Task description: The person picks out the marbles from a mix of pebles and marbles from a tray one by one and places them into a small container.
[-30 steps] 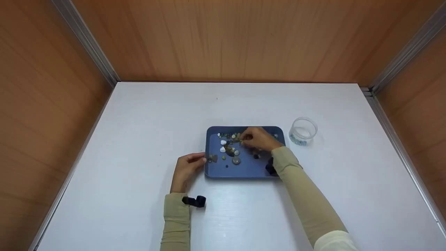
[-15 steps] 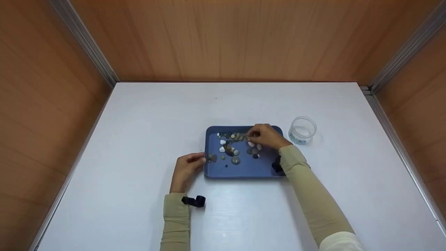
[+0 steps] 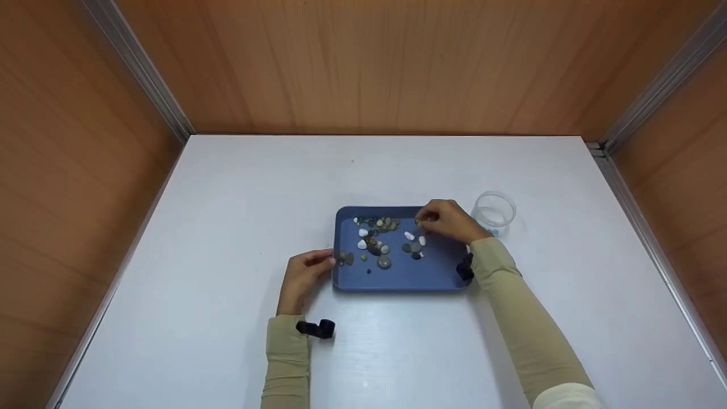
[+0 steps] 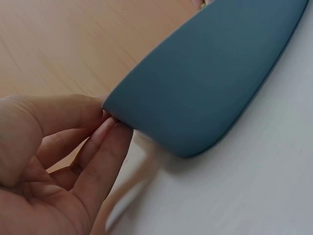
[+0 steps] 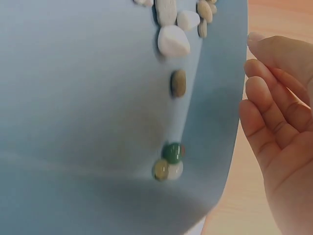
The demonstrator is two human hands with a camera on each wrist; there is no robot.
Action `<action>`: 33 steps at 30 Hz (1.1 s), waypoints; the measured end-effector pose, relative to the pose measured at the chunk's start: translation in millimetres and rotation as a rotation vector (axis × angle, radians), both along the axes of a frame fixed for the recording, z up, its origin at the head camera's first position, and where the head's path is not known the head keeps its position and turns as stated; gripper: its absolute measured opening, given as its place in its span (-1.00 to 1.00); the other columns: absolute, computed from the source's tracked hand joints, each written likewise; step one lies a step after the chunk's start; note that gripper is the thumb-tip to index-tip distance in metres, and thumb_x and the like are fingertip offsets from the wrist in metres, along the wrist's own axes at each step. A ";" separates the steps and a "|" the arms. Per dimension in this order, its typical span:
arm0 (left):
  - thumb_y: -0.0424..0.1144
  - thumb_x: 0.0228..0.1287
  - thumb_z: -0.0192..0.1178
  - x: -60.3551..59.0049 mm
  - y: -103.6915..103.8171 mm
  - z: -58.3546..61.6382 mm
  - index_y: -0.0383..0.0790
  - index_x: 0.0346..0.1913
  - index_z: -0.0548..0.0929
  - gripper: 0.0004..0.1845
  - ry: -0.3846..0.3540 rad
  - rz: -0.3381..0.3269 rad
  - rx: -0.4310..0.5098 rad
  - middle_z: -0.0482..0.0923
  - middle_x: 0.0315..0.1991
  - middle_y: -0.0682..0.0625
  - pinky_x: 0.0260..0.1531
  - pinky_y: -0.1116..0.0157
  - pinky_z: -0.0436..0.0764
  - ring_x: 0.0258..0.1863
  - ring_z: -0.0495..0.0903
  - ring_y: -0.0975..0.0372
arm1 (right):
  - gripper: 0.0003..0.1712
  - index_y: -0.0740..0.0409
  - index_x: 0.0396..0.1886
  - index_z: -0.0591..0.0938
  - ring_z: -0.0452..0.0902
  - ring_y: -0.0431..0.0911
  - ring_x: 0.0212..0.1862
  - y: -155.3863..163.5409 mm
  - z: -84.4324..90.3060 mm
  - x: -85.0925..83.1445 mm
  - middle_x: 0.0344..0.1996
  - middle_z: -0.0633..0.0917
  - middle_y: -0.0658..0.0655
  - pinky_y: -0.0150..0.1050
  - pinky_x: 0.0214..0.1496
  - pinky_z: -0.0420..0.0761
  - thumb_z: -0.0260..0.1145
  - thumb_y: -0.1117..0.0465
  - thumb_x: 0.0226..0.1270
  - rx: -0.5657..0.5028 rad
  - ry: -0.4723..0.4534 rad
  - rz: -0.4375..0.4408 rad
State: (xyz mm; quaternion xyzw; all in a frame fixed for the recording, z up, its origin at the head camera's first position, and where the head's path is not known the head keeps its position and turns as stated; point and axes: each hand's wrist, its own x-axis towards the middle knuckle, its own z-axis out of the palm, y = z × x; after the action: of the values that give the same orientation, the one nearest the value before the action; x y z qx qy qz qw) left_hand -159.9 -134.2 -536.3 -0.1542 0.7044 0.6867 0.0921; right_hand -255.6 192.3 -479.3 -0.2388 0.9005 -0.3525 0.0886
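A blue tray (image 3: pixel 397 277) lies mid-table with several pebbles (image 3: pixel 375 245) and a row of small beads (image 3: pixel 379 221) in it. My left hand (image 3: pixel 329 259) pinches the tray's left rim; in the left wrist view the thumb lies above and the fingertips (image 4: pixel 108 131) below the tray (image 4: pixel 205 73) edge. My right hand (image 3: pixel 425 219) hovers over the tray's far right part, fingers curled. In the right wrist view its fingertips (image 5: pixel 252 68) hang past the tray (image 5: pixel 73 98) rim, beside a green bead (image 5: pixel 171 152) and a white pebble (image 5: pixel 173 41). Whether it holds a bead is hidden.
A small clear jar (image 3: pixel 495 211) with a few bluish beads in it stands just right of the tray. Wooden walls close the white table (image 3: pixel 227 216) at the left, back and right. Black camera straps sit on both wrists (image 3: pixel 318 328).
My right hand has moved right, from the bead row in the tray's far middle towards its far right corner. The left hand and the tray have stayed put.
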 end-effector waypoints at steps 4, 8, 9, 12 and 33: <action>-0.40 0.12 0.36 0.4 -0.2 1.1 -0.35 -0.03 0.70 -0.69 0.003 -0.002 -0.003 0.65 -0.04 -0.19 -0.09 0.37 0.63 -0.14 0.60 0.24 | -0.83 0.22 -0.16 0.71 0.57 -0.04 -0.22 8.9 1.5 1.0 -0.23 0.69 0.19 -0.17 -0.16 0.58 0.31 0.32 0.27 -0.001 -0.007 -0.020; -0.39 0.14 0.35 1.6 0.0 2.8 -0.36 0.00 0.67 -0.67 0.000 -0.008 0.019 0.62 0.02 -0.22 -0.07 0.38 0.63 -0.10 0.60 0.23 | -0.81 0.24 -0.14 0.71 0.59 -0.02 -0.17 15.7 3.8 1.3 -0.19 0.70 0.19 -0.16 -0.11 0.59 0.32 0.32 0.26 0.005 -0.011 -0.042; -0.39 0.14 0.35 2.0 0.1 3.1 -0.36 0.01 0.67 -0.66 -0.001 -0.009 0.023 0.62 0.03 -0.23 -0.06 0.38 0.63 -0.09 0.60 0.23 | -0.81 0.25 -0.14 0.71 0.60 -0.02 -0.17 17.1 4.5 1.3 -0.19 0.71 0.19 -0.16 -0.10 0.59 0.32 0.32 0.26 0.008 -0.009 -0.047; -0.39 0.14 0.34 2.5 -0.1 3.6 -0.36 0.02 0.67 -0.66 0.000 -0.011 0.023 0.61 0.05 -0.24 -0.04 0.38 0.62 -0.07 0.60 0.22 | -0.81 0.26 -0.15 0.71 0.60 -0.03 -0.16 21.4 7.2 1.1 -0.19 0.71 0.20 -0.18 -0.11 0.59 0.33 0.32 0.25 0.015 0.004 -0.062; -0.37 0.13 0.35 1.1 1.6 1.6 -0.31 -0.03 0.70 -0.69 0.000 -0.007 -0.024 0.65 -0.02 -0.16 -0.05 0.35 0.63 -0.04 0.60 0.18 | -0.82 0.17 -0.15 0.73 0.45 -0.09 -0.34 68.3 22.6 4.8 -0.32 0.68 0.14 -0.29 -0.37 0.45 0.33 0.25 0.28 0.089 0.061 -0.149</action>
State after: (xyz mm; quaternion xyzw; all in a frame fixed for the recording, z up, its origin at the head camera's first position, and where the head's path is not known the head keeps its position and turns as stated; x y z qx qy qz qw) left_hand -158.9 -132.6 -534.7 -0.1528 0.7132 0.6778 0.0928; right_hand -250.8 260.5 -456.7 -0.1778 0.9327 -0.3104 0.0450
